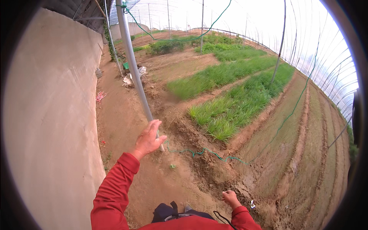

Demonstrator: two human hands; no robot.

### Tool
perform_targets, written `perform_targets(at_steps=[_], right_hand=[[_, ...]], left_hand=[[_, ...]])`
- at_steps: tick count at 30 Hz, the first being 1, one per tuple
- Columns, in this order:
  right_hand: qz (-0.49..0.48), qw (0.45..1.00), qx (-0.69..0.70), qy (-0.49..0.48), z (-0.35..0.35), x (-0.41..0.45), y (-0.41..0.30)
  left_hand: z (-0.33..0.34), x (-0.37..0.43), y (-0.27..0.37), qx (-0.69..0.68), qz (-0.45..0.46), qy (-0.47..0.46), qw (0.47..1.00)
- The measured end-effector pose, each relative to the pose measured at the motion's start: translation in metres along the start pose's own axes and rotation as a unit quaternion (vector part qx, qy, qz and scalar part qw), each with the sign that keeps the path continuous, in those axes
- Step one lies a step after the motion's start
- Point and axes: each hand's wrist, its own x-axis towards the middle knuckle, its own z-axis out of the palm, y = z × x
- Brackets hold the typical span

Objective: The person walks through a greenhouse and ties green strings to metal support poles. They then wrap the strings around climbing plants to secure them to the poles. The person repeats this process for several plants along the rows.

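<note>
My left hand (pixel 148 139), in a red sleeve, is raised in front of the lower part of a grey metal post (pixel 135 69); its fingers are apart, and I cannot tell whether it touches the post. My right hand (pixel 229 197) is low at the right of my body, above the soil, its fingers curled; whether it holds anything is hidden. A green cord (pixel 204 150) trails over the soil from near the post's foot, then rises to the right. More green cord (pixel 165 39) is tied near the top of the post and sags across the view.
A pale wall (pixel 57 109) runs along the left, beside a dirt path (pixel 115 123). Grassy green plants (pixel 230 112) grow in beds ahead, with furrowed soil (pixel 304 138) at the right. Down the path are white sacking (pixel 128 80), a jug (pixel 98 73) and red-and-white string (pixel 100 96).
</note>
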Motion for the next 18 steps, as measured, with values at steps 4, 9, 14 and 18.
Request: perform_targets(at_steps=[4,9,14,18], right_hand=[[0.040,0.991,0.111,0.067,0.002,0.008,0.010],[0.136,0.939,0.267,0.170,0.029,-0.018,0.113],[0.146,0.933,0.139,0.299,0.096,-0.036,0.120],[-0.036,0.908,0.265,0.323,0.133,-0.036,-0.016]], left_hand=[[-0.013,0.158,-0.046,0.130,0.111,0.070,0.983],[-0.038,0.320,-0.088,0.263,0.156,0.166,0.938],[-0.078,0.441,-0.121,0.297,0.068,0.126,0.944],[-0.079,0.481,-0.145,0.239,-0.038,-0.080,0.967]])
